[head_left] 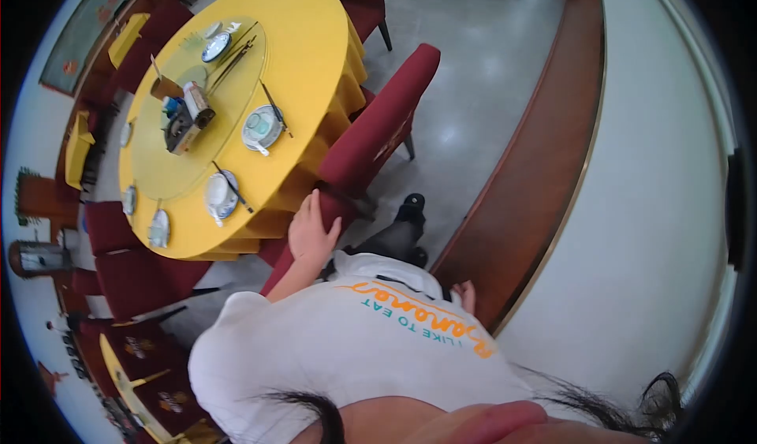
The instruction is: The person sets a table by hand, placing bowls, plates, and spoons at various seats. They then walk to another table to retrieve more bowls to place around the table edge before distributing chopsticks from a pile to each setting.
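Note:
My left hand (311,235) lies on the top of a dark red upholstered chair back (335,205), its fingers stretched out and the thumb apart. Just beyond it stands another dark red chair (386,117), drawn up beside the round table. My right hand (467,294) hangs low at my side, close to the brown wooden wall panel (516,231). Only part of it shows past my white printed shirt (378,326); its fingers look loosely apart, with nothing seen in them.
A round table with a yellow cloth (307,18) bears a glass turntable (150,156), a tissue box (197,105), chopsticks and several place settings with a bowl (262,128). More red chairs (146,282) stand at left. A white wall (654,176) rises at right.

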`<state>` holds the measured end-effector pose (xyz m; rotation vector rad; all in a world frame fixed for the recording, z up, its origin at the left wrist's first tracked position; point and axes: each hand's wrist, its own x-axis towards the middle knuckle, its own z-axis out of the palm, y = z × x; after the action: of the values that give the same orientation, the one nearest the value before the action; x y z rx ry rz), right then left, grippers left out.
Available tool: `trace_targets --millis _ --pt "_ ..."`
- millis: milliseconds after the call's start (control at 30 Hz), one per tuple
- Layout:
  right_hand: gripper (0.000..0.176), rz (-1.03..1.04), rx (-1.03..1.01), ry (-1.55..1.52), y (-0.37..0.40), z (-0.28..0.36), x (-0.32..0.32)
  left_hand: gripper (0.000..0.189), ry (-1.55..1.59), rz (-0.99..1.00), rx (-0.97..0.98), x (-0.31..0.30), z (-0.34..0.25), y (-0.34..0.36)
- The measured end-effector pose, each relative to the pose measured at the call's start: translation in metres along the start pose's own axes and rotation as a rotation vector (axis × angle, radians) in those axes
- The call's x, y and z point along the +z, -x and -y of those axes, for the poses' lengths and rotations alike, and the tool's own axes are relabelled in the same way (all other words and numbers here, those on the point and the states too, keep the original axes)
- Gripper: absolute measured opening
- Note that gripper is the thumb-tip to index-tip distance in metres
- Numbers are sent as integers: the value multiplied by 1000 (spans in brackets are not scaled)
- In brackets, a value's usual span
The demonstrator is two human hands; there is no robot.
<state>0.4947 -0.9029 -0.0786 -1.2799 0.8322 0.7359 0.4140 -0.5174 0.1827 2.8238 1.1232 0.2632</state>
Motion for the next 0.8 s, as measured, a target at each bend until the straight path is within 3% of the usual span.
trace_targets --millis 67,167,267,400,467,533,667,767,800 --pt "46 -4 -97 -149 21 12 16 69 50 18 -33 -4 -1 -1" --pt "44 24 -86 54 1 44 33 68 101 -19 -39 3 5 -1" --pt "43 25 -116 416 -44 97 56 67 114 -47 -60 -1 4 -4" --pt "41 -46 -260 947 -120 185 98 44 -89 -174 20 33 21 0" --pt "40 -114 -324 1148 -149 231 125 44 -158 -174 3 43 26 7" --pt "39 -185 -390 1267 -172 273 154 44 -273 -103 157 51 39 14" --pt "37 -246 -581 1295 -221 347 218 45 -200 -60 -128 28 14 2" --pt "36 -145 -788 1142 -232 395 281 47 -143 8 -236 11 4 -7" --pt "42 -85 -852 1069 -203 410 320 48 -147 10 -277 11 1 -6"
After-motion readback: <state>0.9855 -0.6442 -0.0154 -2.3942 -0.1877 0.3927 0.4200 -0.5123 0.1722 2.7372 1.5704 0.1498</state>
